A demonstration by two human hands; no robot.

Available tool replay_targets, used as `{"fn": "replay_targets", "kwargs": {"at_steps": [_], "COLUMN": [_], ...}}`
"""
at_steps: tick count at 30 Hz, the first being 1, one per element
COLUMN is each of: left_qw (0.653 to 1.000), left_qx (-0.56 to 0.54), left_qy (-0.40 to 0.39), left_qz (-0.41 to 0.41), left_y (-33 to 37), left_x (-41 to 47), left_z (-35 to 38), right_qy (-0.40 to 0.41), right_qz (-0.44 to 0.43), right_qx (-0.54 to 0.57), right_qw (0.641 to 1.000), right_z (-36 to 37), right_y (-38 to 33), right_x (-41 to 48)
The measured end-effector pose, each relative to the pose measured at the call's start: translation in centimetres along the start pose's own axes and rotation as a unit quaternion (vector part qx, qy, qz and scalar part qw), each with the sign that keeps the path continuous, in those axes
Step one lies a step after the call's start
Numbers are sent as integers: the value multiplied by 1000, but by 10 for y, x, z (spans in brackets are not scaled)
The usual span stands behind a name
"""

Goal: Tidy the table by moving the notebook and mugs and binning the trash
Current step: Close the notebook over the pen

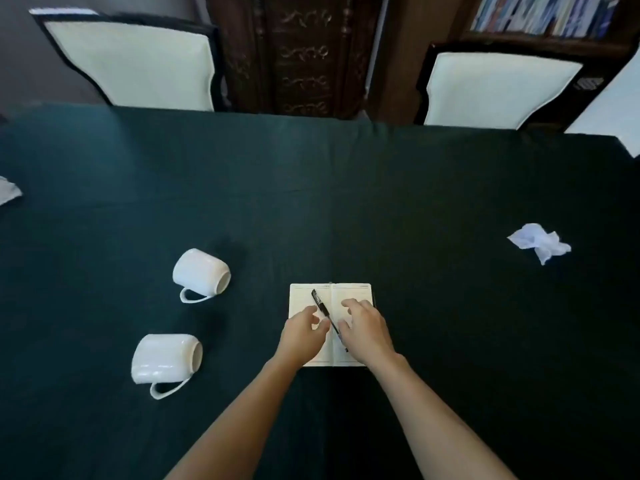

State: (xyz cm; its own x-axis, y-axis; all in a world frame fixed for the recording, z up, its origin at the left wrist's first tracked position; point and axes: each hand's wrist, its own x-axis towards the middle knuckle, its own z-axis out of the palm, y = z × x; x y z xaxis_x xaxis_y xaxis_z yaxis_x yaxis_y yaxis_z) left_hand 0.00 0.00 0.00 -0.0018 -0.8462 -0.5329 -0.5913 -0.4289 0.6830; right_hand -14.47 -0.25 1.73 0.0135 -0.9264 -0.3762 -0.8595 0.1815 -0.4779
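An open notebook (330,299) lies flat on the dark green cloth of the bench (346,202), close to the near edge and about midway along it. A black pen (323,310) rests slantwise across its pages, from the left page down over the centre fold. Both bare hands hang over the lower half of the notebook and hide much of it. The left hand (304,336) has its grip loosely spread, thumb and forefinger just beside the pen's barrel but not closed on it. The right hand (365,329) is likewise spread, fingers curled over the right page, with the pen's lower end hidden beneath it.

Left of the notebook, well apart from it, two white mugs lie tipped on their sides: the farther mug (202,275) and the nearer mug (166,358), handles toward the near edge. A crumpled tissue (540,241) sits toward the right edge; another scrap of paper (8,190) shows at the left edge. Two white-cushioned chairs (135,60) stand beyond the far edge.
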Motion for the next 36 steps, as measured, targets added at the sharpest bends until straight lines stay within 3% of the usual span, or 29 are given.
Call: {"fn": "replay_targets", "kwargs": {"at_steps": [5, 19, 36], "left_qw": [996, 994, 998], "left_qx": [-86, -99, -57], "left_qy": [-9, -37, -20], "left_qz": [-30, -31, -17], "left_y": [-2, -8, 2], "left_x": [15, 24, 16], "left_z": [8, 14, 20], "right_qy": [21, 44, 23], "right_qz": [36, 65, 52], "right_qx": [23, 124, 135], "right_qw": [999, 989, 989], "right_z": [21, 43, 40], "right_y": [2, 7, 22], "right_x": [4, 0, 7]}}
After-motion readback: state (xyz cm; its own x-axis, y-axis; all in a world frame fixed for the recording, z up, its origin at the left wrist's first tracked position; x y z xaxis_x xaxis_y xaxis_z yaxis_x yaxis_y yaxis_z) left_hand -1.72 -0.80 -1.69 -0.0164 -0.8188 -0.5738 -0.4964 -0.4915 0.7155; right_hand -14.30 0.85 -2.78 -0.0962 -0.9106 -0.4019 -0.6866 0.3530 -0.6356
